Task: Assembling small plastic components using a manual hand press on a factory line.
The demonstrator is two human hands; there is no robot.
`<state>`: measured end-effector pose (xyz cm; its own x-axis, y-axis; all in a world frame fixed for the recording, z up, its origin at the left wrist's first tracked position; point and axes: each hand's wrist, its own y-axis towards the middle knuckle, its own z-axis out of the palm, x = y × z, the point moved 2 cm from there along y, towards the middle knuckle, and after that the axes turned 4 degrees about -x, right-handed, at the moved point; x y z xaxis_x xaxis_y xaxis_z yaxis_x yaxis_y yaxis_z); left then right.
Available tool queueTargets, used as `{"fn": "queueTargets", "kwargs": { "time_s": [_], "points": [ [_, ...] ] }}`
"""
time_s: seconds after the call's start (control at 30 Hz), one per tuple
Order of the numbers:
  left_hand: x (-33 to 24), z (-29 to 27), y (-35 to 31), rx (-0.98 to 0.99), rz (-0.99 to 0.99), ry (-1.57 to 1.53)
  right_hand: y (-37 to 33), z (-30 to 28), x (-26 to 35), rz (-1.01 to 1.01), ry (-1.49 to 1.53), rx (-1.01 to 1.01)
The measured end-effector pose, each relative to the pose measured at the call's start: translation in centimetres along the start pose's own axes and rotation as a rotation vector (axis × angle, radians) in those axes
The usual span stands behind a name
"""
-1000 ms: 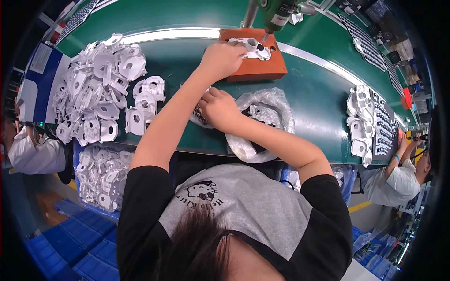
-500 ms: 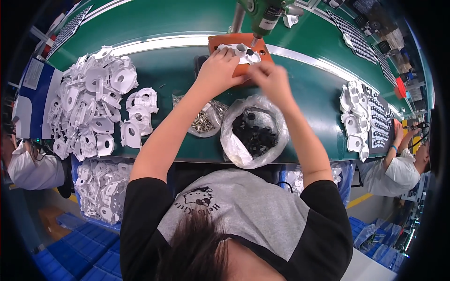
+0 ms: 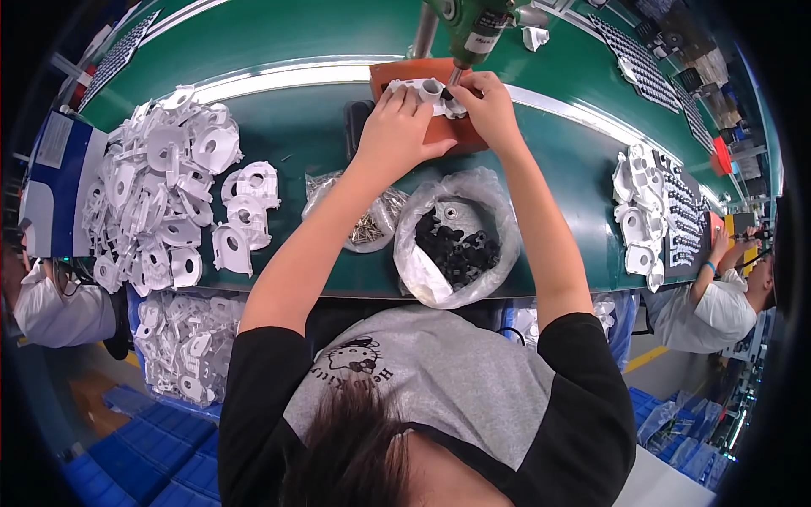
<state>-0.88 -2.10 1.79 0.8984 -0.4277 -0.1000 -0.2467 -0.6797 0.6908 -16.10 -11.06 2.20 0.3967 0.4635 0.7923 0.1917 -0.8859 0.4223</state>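
A white plastic housing (image 3: 432,87) with a short round tube lies on an orange fixture block (image 3: 384,74). My left hand (image 3: 397,128) holds the housing's left side, fingers over its top and thumb stretched toward the block's front edge. My right hand (image 3: 490,108) is at the housing's right end, thumb and forefinger pinched together; what they hold, if anything, is too small to make out. A small black piece (image 3: 446,94) sits in the housing beside these fingertips. Just above them comes down the metal bit of a green drill-like machine (image 3: 475,29).
A clear bag of black plastic parts (image 3: 456,253) and a bag of metal pins or screws (image 3: 367,228) lie before me. White housings (image 3: 160,177) are heaped at left; more housings (image 3: 638,211) stand at right beside a tray of small parts (image 3: 684,224). Co-workers sit on both sides.
My right hand has moved up from the block's front right to the housing's right end, below the bit, and its fingers have pinched together. My left hand stays on the housing.
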Motion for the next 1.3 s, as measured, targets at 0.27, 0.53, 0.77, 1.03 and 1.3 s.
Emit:
{"fn": "queueTargets", "kwargs": {
  "time_s": [0.27, 0.53, 0.77, 1.03, 1.3],
  "points": [
    [0.0, 0.2, -0.1, -0.026, -0.010, -0.013, 0.1, -0.4, 0.2, 0.051, 0.054, -0.040],
    [0.0, 0.1, 0.0, -0.019, -0.017, -0.016, 0.1, -0.3, 0.2, 0.057, 0.028, -0.058],
    [0.1, 0.2, -0.1, -0.014, -0.025, -0.029, 0.2, -0.2, 0.5, 0.179, 0.086, 0.034],
    [0.1, 0.2, 0.0, -0.005, -0.039, -0.045, 0.3, 0.1, 0.1, 0.078, -0.041, 0.051],
    [0.2, 0.2, -0.2, -0.007, -0.056, -0.062, 0.7, 0.1, -0.7, 0.175, 0.092, 0.026]
  ]
}}
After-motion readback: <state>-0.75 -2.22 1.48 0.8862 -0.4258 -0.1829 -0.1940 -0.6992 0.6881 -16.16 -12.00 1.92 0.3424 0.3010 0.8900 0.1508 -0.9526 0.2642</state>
